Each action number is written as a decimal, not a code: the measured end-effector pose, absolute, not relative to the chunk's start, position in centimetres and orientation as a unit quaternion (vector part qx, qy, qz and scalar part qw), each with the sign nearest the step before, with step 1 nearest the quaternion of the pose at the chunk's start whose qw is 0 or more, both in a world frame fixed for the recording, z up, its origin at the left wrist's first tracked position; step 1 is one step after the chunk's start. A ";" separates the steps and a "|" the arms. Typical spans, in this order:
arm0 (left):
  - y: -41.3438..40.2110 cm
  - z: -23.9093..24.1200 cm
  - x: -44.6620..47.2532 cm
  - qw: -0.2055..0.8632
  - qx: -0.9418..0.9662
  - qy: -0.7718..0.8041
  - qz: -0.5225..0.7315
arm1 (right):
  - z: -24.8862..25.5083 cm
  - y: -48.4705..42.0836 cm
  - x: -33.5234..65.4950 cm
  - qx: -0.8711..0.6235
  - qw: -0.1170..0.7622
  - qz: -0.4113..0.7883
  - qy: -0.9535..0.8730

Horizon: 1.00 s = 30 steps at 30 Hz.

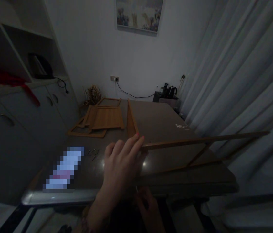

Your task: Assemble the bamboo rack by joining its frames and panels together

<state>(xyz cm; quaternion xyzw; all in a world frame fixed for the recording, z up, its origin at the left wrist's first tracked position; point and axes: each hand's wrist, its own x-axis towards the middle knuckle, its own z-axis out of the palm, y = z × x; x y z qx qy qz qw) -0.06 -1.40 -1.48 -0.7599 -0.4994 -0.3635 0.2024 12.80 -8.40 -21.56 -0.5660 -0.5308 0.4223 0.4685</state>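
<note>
My left hand point(121, 161) rests with its fingers stretched out on the near corner of an upright wooden frame point(199, 140) that stands on the dark table point(160, 119). The frame's long rail runs to the right past the table edge, and a second side point(131, 119) runs away from me. My right hand point(148, 204) is low at the table's front edge, below the left hand; its fingers are curled, and what they hold is hidden in the dark.
A stack of flat wooden panels point(99, 119) lies at the far left of the table. Small metal parts point(94, 152) and a blurred-out sheet point(65, 168) lie near the front left. Cabinets stand left, curtains right, a kettle tray point(167, 94) at the back.
</note>
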 end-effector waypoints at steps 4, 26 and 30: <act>-1.3 -1.6 0.1 0.193 -0.758 -0.501 -0.370 | -21.2 -8.5 12.4 -0.555 0.484 0.481 -0.476; -1.3 -1.5 0.0 0.199 -0.762 -0.490 -0.375 | -24.3 -7.8 12.8 -0.542 0.490 0.073 -0.679; -1.4 -1.4 0.1 0.190 -0.760 -0.499 -0.372 | -24.5 -7.7 12.3 -0.528 0.533 0.064 -0.658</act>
